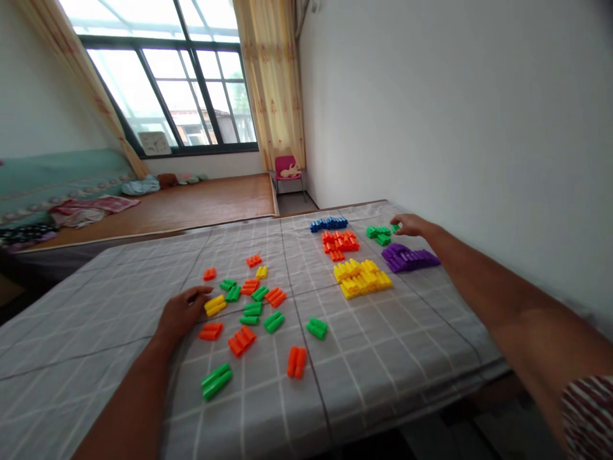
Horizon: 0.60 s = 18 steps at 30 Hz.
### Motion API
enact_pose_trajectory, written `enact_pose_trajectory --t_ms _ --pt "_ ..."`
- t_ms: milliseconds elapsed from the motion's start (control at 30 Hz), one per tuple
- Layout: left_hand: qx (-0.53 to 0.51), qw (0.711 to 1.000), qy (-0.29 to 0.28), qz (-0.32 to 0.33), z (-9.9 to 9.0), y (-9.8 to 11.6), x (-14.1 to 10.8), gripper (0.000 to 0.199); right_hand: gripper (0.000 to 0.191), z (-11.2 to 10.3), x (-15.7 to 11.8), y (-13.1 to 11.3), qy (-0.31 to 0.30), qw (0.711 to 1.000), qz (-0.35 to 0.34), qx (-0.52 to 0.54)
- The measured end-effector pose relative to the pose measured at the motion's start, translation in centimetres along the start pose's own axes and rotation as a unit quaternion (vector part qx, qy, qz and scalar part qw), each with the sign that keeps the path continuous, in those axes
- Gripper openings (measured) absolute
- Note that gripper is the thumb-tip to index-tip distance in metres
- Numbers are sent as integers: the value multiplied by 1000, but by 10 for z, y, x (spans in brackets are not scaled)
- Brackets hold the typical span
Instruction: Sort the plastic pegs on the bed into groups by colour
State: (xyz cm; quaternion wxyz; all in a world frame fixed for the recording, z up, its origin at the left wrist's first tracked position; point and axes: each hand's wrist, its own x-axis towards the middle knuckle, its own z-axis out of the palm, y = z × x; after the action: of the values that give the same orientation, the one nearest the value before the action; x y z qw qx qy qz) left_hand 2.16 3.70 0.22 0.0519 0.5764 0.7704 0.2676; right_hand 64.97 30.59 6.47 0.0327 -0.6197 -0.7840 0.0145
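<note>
My right hand (406,225) is at the back right, its fingers closed on a small green piece (395,228) beside the green pile (379,234). My left hand (186,308) rests on the cloth at the left, fingers spread and touching or close to a yellow piece (215,305). Near it lie scattered green pieces (252,309), orange pieces (242,341) and a small yellow piece (261,272). Sorted by colour on the right are a blue pile (329,223), an orange pile (340,243), a yellow pile (363,278) and a purple pile (408,257).
A grey checked cloth (364,364) covers the table. The white wall (431,115) runs along the right. Beyond the table stand a pink chair (285,167) and a low wooden platform (215,198) with fabric and soft toys, below a window.
</note>
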Motion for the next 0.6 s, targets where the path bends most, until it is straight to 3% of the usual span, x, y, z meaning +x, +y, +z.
enact_pose_trajectory --t_ms 133,233,467,600 --pt "-15 1000 -5 -15 -1 -3 2 45 46 22 2 18 -67 998 -13 -15" --pt "-29 999 -5 -14 -1 -6 3 45 48 34 5 20 -80 997 -18 -10" --pt "-25 999 -8 -17 -3 -2 -1 45 67 45 7 25 1 1000 -10 29" --pt "-21 1000 -6 -3 -1 -2 0 47 70 45 6 29 12 999 5 29"
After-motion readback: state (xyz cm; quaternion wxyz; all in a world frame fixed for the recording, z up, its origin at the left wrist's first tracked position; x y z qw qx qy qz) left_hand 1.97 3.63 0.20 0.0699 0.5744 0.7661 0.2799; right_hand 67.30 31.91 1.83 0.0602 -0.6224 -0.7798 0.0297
